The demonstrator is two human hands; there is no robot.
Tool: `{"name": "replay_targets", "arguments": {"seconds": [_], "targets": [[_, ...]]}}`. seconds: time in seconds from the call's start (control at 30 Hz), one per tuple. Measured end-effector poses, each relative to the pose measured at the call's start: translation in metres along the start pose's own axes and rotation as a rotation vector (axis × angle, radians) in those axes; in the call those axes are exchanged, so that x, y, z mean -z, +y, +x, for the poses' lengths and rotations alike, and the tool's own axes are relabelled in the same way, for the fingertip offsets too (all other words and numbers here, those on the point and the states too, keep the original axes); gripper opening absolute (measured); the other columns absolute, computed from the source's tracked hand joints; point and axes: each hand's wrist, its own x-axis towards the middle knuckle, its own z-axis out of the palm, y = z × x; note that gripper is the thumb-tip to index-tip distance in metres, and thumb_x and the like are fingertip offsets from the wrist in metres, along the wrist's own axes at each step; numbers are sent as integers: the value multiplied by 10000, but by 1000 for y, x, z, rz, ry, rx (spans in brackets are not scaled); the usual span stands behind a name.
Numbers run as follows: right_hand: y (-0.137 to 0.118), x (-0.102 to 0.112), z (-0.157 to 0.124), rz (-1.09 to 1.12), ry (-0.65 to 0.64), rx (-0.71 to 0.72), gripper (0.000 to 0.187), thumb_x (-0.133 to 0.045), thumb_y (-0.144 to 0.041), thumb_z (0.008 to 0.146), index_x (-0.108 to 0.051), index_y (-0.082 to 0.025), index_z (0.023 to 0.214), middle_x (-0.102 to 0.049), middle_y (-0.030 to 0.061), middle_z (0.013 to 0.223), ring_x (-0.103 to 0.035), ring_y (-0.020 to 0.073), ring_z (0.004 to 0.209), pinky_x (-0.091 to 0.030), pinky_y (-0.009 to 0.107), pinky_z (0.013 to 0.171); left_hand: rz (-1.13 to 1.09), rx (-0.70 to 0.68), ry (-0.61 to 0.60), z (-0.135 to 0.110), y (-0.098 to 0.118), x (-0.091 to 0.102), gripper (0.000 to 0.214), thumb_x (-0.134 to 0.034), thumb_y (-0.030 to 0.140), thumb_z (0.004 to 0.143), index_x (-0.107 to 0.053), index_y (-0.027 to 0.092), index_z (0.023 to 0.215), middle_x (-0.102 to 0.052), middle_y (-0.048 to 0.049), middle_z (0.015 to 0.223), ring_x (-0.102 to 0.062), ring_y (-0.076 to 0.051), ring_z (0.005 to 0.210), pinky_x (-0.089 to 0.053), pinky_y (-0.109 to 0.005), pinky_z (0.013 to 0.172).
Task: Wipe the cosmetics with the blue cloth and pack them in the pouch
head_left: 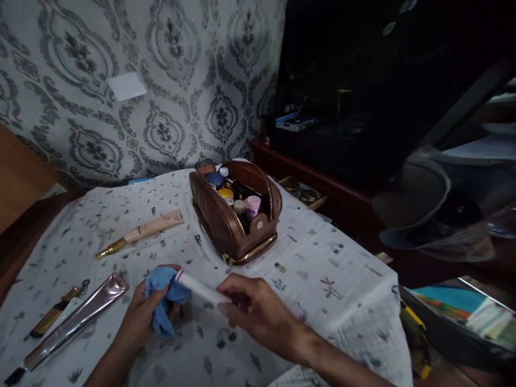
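Observation:
My left hand (139, 310) is closed around a crumpled blue cloth (166, 293). My right hand (261, 313) pinches one end of a slim white tube (201, 288) with a red ring near its other end. That ringed end touches the cloth. Behind both hands stands an open brown toiletry bag (213, 223) with gold zips, filled with small jars and bottles. To the left lies a beige squeeze tube (155, 226) with a gold cap. Nearer to me, left of my left hand, is a long shiny pink tube-like item (80, 318) with a dark tip.
A printed white cloth (314, 301) covers the table. Gold-and-black slim items (56, 314) lie at the left edge. Patterned wallpaper (165, 123) rises behind. On the right are a dark red cabinet (330, 193), a small tray (318, 201) and a hanging cap (435, 231).

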Motion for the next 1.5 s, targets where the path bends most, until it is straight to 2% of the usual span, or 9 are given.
{"name": "replay_targets", "arguments": {"seconds": [0.13, 0.3, 0.47, 0.6, 0.73, 0.87, 1.1, 1.3, 1.5], "targets": [[-22, 35, -6, 74, 185, 97, 247, -647, -410, 871, -656, -170, 930, -647, 3, 707, -585, 114, 568, -435, 222, 525, 10, 3, -48, -3, 2, -3, 662, -887, 585, 499, -730, 158, 980, -634, 2, 562, -586, -157, 440, -461, -232, 403], [-61, 74, -2, -336, 478, 301, 206, -624, -375, 891, -685, -179, 905, -624, -13, 614, -530, 112, 510, -383, 224, 466, 40, 41, -12, -2, 0, -2, 680, -901, 584, 432, -736, 154, 933, -678, -23, 617, -634, -182, 492, -528, -265, 459], [-85, 88, 3, -548, 546, 414, 209, -598, -360, 914, -702, -180, 891, -619, -13, 625, -539, 115, 545, -386, 236, 510, 70, 5, -90, -1, -4, 1, 598, -890, 560, 499, -741, 148, 906, -667, -28, 603, -616, -172, 484, -506, -251, 444], [-82, 91, 11, -683, 656, 453, 177, -588, -330, 913, -668, -179, 869, -605, -19, 627, -525, 110, 541, -366, 235, 530, 105, -17, -125, 2, -9, 6, 582, -870, 574, 554, -742, 146, 928, -668, -42, 599, -615, -179, 496, -495, -252, 447], [-68, 92, 30, -985, 598, 414, 105, -568, -240, 905, -638, -174, 864, -632, -2, 691, -551, 127, 604, -333, 248, 580, 130, -54, -200, 3, -11, 9, 544, -843, 574, 614, -737, 151, 939, -661, -36, 609, -603, -169, 505, -481, -241, 456], [-61, 86, 47, -1230, 508, 298, 127, -547, -205, 941, -664, -164, 969, -706, 57, 896, -610, 164, 718, -288, 270, 579, 166, -83, -243, 3, -10, 8, 534, -826, 585, 640, -726, 147, 927, -656, -38, 607, -599, -168, 519, -476, -239, 475], [-70, 74, 56, -1399, 297, 102, 237, -485, -239, 1018, -656, -215, 1181, -690, 76, 1162, -679, 220, 914, -318, 292, 574, 266, -49, -281, 2, -10, 12, 602, -786, 621, 670, -676, 151, 1031, -665, -29, 619, -614, -190, 540, -475, -254, 492], [-72, 76, 57, -1452, 147, -8, 337, -419, -286, 1052, -721, -167, 965, -719, 97, 1084, -694, 229, 874, -341, 303, 590, 350, -96, -399, 1, -8, 12, 520, -733, 610, 738, -692, 160, 995, -659, -26, 676, -579, -158, 551, -463, -246, 512], [-72, 87, 57, -1363, 214, 94, 274, -500, -261, 1013, -736, -170, 907, -734, 65, 960, -669, 193, 828, -290, 297, 599, 396, -55, -388, 8, -16, 23, 560, -714, 606, 772, -663, 166, 1115, -672, -38, 745, -607, -180, 613, -494, -263, 563]]}}
